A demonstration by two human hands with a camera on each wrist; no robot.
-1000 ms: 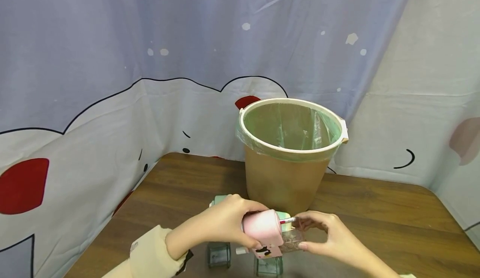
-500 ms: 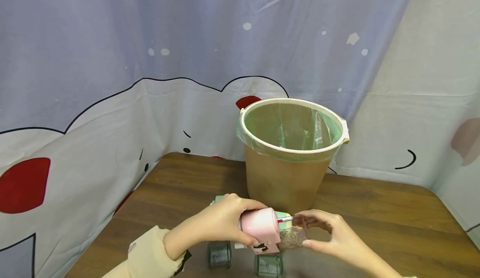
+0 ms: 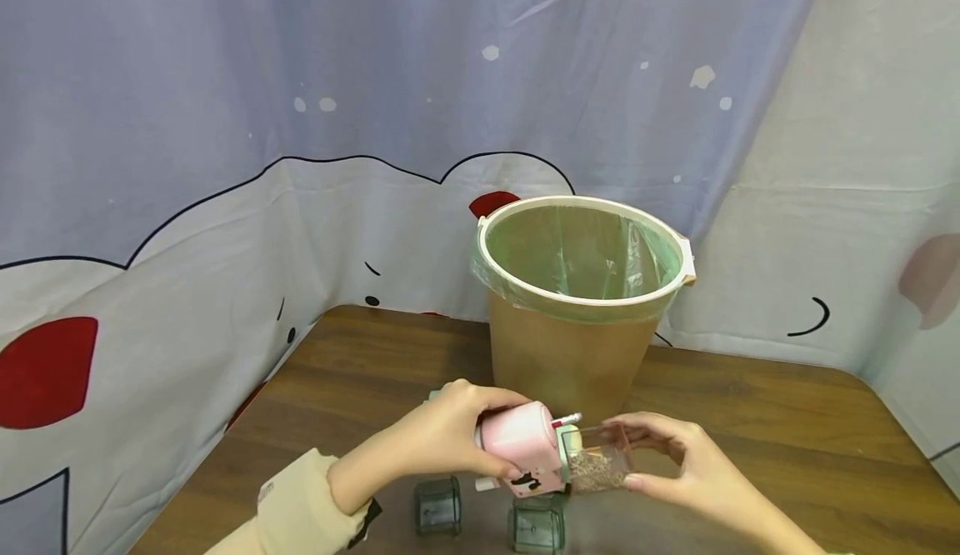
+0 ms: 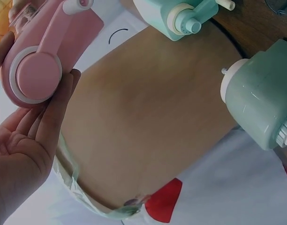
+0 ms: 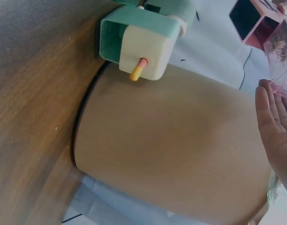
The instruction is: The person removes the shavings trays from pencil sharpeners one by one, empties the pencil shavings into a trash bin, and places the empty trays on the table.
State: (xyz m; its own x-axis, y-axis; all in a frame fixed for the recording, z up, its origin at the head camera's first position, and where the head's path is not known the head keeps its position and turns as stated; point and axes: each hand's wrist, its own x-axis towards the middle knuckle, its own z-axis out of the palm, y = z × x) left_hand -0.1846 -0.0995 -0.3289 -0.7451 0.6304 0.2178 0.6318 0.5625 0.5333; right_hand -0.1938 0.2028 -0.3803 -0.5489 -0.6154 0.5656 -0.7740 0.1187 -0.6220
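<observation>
Curtain fabric (image 3: pixel 225 80) printed with cartoon shapes is hanging behind and beside a brown wooden table (image 3: pixel 750 422). Standing on the table just behind the hands is a tan waste bin (image 3: pixel 573 347), lined with a thin green bag (image 3: pixel 577 251) that is folding over its pale rim. In front of the bin, the left hand (image 3: pixel 442 438) is curling its fingers over the top of a pink pencil sharpener (image 3: pixel 521 451), holding the body steady above the table, with its crank side facing the left wrist camera. The right hand (image 3: pixel 675 463) is pinching a clear shavings drawer (image 3: pixel 596 459) at the sharpener's right end; the drawer is sitting partly out of the pink body, and the opposed grips appear suited to sliding the two parts apart. Brown shavings are lying inside the drawer. A mint-green sharpener (image 5: pixel 143 42) with a pencil stub in its front is resting on the table beside the bin, and two small dark-green clear boxes (image 3: pixel 438 507) are standing just in front of the hands.
</observation>
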